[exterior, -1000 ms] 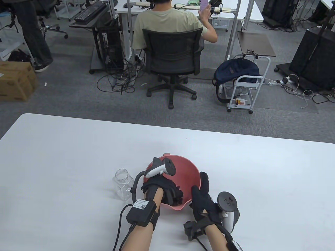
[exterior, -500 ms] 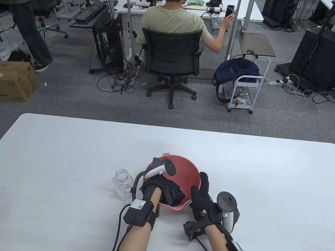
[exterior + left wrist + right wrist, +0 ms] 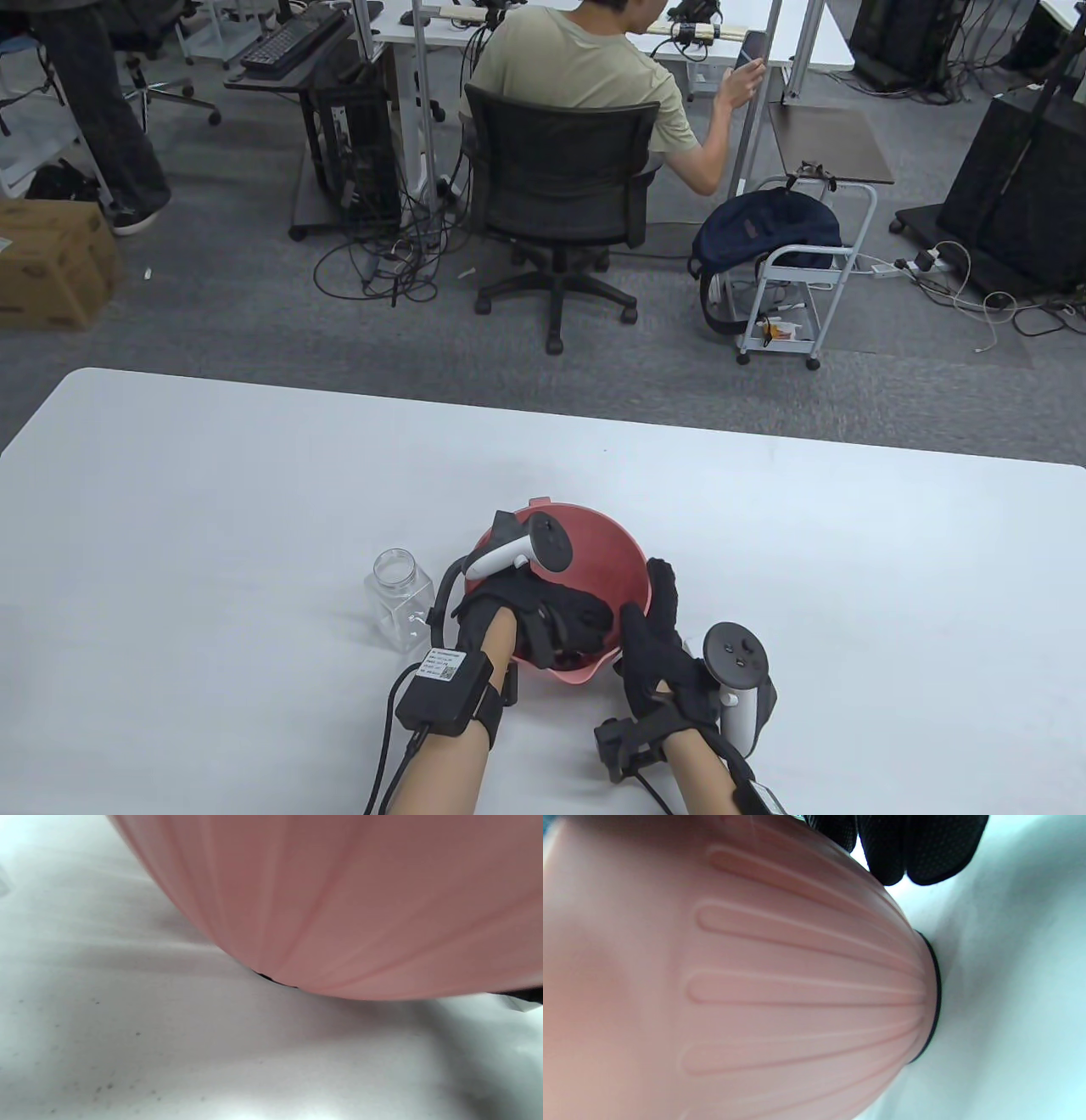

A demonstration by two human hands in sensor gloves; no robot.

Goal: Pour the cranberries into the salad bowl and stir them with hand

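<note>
The salad bowl point(image 3: 615, 552), a pink ribbed plastic vessel with a dark ring at its foot, is seen low in the centre of the table view, standing on the white table point(image 3: 212, 509). It is judged to be light and stiff, with thin walls that would flex a little under a squeeze; the dark foot ring probably lends some grip on the smooth table, yet the bowl could be tipped or slid by stirring alone.

The left hand point(image 3: 551, 624) is reached down into the bowl, its fingers bent among the contents; whether anything is pinched cannot be told, since the cranberries are hidden beneath the glove. The cranberries are judged to be small, light and loose, easily pushed about and easily flicked over the rim.

The right hand point(image 3: 657, 632) is laid against the bowl's right outer wall, the thumb hooked at the rim and the fingers point(image 3: 908, 853) wrapped round the ribbed outside, so the bowl is braced. The wall just under the rim is judged the best place for such a hold, as the ribs offer purchase there.

A clear, open jar point(image 3: 399, 598) stands upright just left of the bowl; it appears empty, so pouring is judged done.
</note>
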